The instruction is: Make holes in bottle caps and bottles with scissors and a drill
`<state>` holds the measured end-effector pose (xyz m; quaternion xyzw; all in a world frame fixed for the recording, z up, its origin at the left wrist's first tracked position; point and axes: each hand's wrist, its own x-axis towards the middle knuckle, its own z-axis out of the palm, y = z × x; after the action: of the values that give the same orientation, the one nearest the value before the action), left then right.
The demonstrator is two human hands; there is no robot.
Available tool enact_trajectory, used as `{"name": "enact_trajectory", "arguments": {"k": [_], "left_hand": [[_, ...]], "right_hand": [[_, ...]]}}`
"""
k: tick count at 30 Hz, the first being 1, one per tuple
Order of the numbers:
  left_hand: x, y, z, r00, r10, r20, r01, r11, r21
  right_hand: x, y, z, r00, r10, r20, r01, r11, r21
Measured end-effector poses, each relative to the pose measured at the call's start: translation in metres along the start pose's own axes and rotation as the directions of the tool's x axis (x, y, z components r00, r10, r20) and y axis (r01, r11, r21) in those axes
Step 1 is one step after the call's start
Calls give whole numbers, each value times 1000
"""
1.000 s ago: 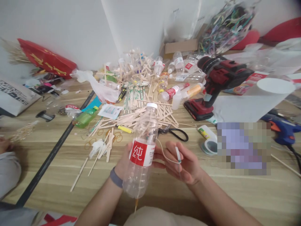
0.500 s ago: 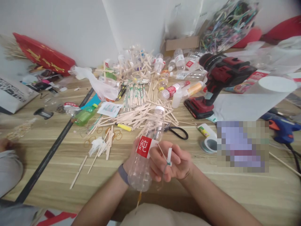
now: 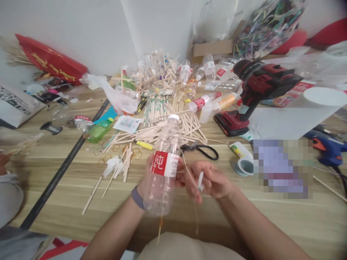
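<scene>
Bottle [image 3: 159, 196]: clear plastic, red/white label, held up nearest us, cap away.
L hand [image 3: 143, 182]: wrapped round bottle.
R hand [image 3: 211, 178]: half-curled w/ narrow white strip [image 3: 200, 180] in fingers.
Thin pale cord [image 3: 187, 167]: prob. guiding it by bottle; next needs us steady, slack controlled.

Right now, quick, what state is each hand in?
Left hand: closed around the clear bottle.
Right hand: partly curled, holding a white strip.

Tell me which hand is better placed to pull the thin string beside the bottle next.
Right, most likely: the right hand holds the white strip, and the string runs to it. The left hand grips the bottle, so it seems less free.
</scene>
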<state>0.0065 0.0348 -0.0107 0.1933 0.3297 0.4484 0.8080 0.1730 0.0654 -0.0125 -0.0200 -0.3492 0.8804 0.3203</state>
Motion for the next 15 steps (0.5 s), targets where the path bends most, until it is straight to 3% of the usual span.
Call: {"name": "enact_trajectory", "arguments": {"k": [4, 9, 13, 14, 15], "left_hand": [[5, 16, -4, 984, 135, 116, -113, 977, -179], [3, 25, 0, 970, 234, 71, -211, 948, -238], [4, 25, 4, 906, 421, -45, -423, 899, -115], [4, 25, 4, 881, 467, -73, -471, 880, -62], [5, 25, 4, 855, 508, -99, -512, 859, -9]], "right_hand": [[-5, -5, -16, 940, -20, -342, -2, 998, -62], [-12, 7, -27, 742, 47, -669, -158, 982, -106], [-26, 15, -15, 576, -88, -813, -174, 958, -227], [-31, 17, -9, 572, -110, -813, -197, 944, -266], [-35, 19, -2, 599, -103, -794, -238, 924, -299]]}}
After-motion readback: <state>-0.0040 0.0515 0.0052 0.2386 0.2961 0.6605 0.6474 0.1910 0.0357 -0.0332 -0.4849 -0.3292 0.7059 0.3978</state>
